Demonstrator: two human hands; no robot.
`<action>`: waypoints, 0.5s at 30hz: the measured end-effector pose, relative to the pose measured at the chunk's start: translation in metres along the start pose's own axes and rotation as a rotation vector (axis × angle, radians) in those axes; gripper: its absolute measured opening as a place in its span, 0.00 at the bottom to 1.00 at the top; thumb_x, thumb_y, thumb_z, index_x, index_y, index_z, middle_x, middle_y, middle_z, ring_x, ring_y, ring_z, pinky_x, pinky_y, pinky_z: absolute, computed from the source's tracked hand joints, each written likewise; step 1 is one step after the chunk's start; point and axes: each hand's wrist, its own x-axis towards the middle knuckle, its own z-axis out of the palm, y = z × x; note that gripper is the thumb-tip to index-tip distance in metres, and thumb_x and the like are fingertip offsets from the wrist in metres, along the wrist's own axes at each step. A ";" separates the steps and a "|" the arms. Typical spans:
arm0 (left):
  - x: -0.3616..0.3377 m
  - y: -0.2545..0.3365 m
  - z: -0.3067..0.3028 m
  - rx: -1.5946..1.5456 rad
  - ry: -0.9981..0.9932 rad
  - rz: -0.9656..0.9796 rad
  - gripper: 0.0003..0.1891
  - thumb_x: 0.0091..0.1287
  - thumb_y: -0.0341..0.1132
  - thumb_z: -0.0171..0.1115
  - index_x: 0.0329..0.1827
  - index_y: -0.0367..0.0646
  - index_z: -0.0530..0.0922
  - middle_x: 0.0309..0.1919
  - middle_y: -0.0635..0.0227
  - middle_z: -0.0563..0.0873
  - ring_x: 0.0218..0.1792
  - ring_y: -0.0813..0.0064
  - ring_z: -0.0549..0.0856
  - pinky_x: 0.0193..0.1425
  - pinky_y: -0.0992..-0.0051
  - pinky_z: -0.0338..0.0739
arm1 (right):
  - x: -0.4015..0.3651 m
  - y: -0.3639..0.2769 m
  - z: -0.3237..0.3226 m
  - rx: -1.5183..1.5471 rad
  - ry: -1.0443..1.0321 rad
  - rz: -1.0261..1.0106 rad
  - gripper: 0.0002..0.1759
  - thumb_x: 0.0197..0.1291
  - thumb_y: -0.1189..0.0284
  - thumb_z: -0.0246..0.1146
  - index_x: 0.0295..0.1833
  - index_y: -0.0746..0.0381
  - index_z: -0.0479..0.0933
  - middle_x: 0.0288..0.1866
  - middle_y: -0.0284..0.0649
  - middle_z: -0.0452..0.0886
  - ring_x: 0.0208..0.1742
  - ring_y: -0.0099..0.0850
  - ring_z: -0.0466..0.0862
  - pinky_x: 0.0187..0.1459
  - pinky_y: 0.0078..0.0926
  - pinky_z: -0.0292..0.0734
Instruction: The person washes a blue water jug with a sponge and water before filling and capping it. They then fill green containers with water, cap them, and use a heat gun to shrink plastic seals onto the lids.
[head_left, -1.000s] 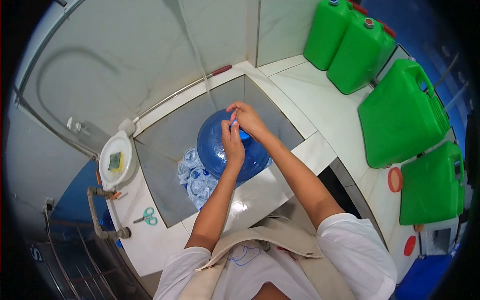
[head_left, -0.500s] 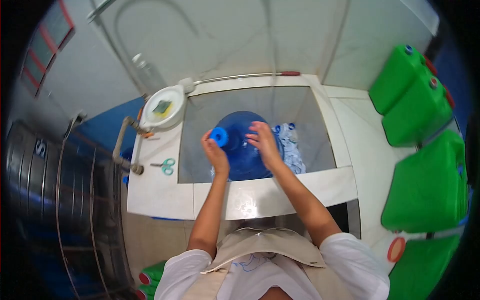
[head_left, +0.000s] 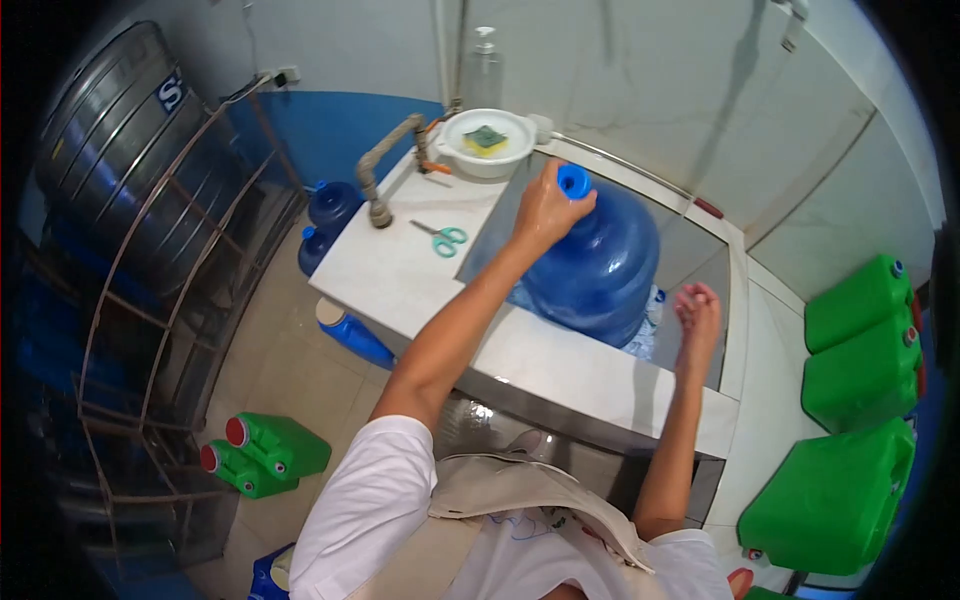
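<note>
A large round blue water jug [head_left: 605, 265] stands tilted in the sunken grey sink [head_left: 710, 275], its blue neck facing up toward me. My left hand [head_left: 543, 212] is wrapped round that neck, closed on it. To the right of the jug, apart from it, my right hand [head_left: 698, 318] hangs over the sink with loosely bent fingers and nothing in it. Small blue-and-white pieces [head_left: 645, 330] lie at the sink bottom beside the jug, partly hidden by it.
Teal-handled scissors [head_left: 445, 240] lie on the white counter [head_left: 375, 275] near a pipe [head_left: 375, 185]. A white basin [head_left: 490, 165] holds a sponge. Several green jerrycans [head_left: 825, 500] line the right side. More jugs [head_left: 335, 205] stand at left, near a metal tank [head_left: 140, 150].
My left hand has closed round the jug's neck, and the jug has been raised. My right hand has come off the jug and moved right. The view has turned left.
</note>
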 end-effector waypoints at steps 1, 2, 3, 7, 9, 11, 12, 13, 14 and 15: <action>0.007 0.008 -0.027 -0.012 0.044 0.047 0.27 0.48 0.45 0.71 0.46 0.38 0.72 0.36 0.51 0.83 0.40 0.51 0.82 0.45 0.62 0.76 | -0.009 -0.017 0.009 0.016 0.008 -0.044 0.22 0.66 0.59 0.53 0.56 0.64 0.68 0.51 0.43 0.76 0.50 0.31 0.78 0.53 0.26 0.71; 0.014 0.015 -0.057 -0.021 0.087 0.099 0.27 0.48 0.45 0.71 0.46 0.38 0.72 0.35 0.52 0.83 0.40 0.53 0.83 0.44 0.63 0.76 | -0.014 -0.027 0.018 0.058 -0.005 -0.097 0.22 0.66 0.60 0.52 0.56 0.65 0.68 0.51 0.44 0.75 0.52 0.32 0.77 0.54 0.27 0.70; 0.017 0.032 -0.096 -0.052 0.143 0.114 0.27 0.48 0.46 0.71 0.45 0.38 0.72 0.33 0.53 0.83 0.38 0.56 0.83 0.43 0.64 0.77 | -0.022 -0.035 0.032 0.103 -0.016 -0.146 0.21 0.66 0.60 0.52 0.56 0.66 0.68 0.52 0.45 0.75 0.53 0.33 0.77 0.55 0.28 0.70; 0.024 0.059 -0.273 -0.187 0.289 0.253 0.25 0.51 0.48 0.70 0.44 0.38 0.75 0.31 0.63 0.83 0.31 0.71 0.83 0.35 0.73 0.78 | -0.083 -0.089 0.119 0.080 -0.040 -0.315 0.20 0.67 0.62 0.51 0.57 0.66 0.68 0.53 0.46 0.75 0.54 0.35 0.77 0.58 0.31 0.70; 0.013 0.072 -0.380 -0.207 0.341 0.274 0.23 0.54 0.49 0.68 0.44 0.41 0.77 0.29 0.70 0.81 0.28 0.79 0.80 0.32 0.79 0.77 | -0.116 -0.108 0.160 0.169 -0.142 -0.384 0.20 0.67 0.65 0.50 0.57 0.68 0.67 0.53 0.49 0.75 0.55 0.38 0.77 0.60 0.33 0.70; -0.009 0.097 -0.474 -0.131 0.417 0.303 0.20 0.57 0.54 0.64 0.34 0.47 0.74 0.21 0.77 0.72 0.21 0.81 0.73 0.24 0.80 0.67 | -0.147 -0.124 0.201 0.221 -0.221 -0.372 0.19 0.66 0.67 0.50 0.56 0.69 0.68 0.53 0.49 0.75 0.54 0.37 0.77 0.59 0.34 0.70; -0.023 0.112 -0.513 -0.042 0.537 0.216 0.17 0.58 0.51 0.63 0.33 0.47 0.75 0.21 0.77 0.72 0.21 0.83 0.72 0.25 0.80 0.67 | -0.160 -0.127 0.222 0.258 -0.277 -0.376 0.18 0.66 0.68 0.50 0.55 0.71 0.68 0.52 0.49 0.75 0.53 0.37 0.77 0.59 0.34 0.70; -0.034 0.120 -0.553 0.034 0.554 0.207 0.16 0.58 0.50 0.63 0.32 0.46 0.75 0.21 0.77 0.72 0.21 0.83 0.72 0.26 0.79 0.66 | -0.171 -0.126 0.245 0.276 -0.331 -0.347 0.19 0.65 0.68 0.51 0.55 0.72 0.68 0.52 0.51 0.75 0.53 0.38 0.77 0.58 0.35 0.70; -0.045 0.119 -0.587 0.107 0.574 0.196 0.15 0.57 0.48 0.63 0.31 0.46 0.75 0.21 0.77 0.73 0.21 0.83 0.72 0.27 0.79 0.66 | -0.183 -0.123 0.271 0.291 -0.374 -0.300 0.18 0.65 0.68 0.51 0.54 0.71 0.70 0.51 0.49 0.76 0.51 0.35 0.78 0.56 0.32 0.72; -0.057 0.113 -0.610 0.122 0.589 0.185 0.15 0.57 0.48 0.63 0.31 0.46 0.75 0.21 0.77 0.73 0.21 0.83 0.72 0.27 0.79 0.66 | -0.187 -0.112 0.294 0.273 -0.462 -0.228 0.17 0.65 0.68 0.51 0.52 0.70 0.71 0.50 0.47 0.77 0.50 0.33 0.78 0.55 0.30 0.72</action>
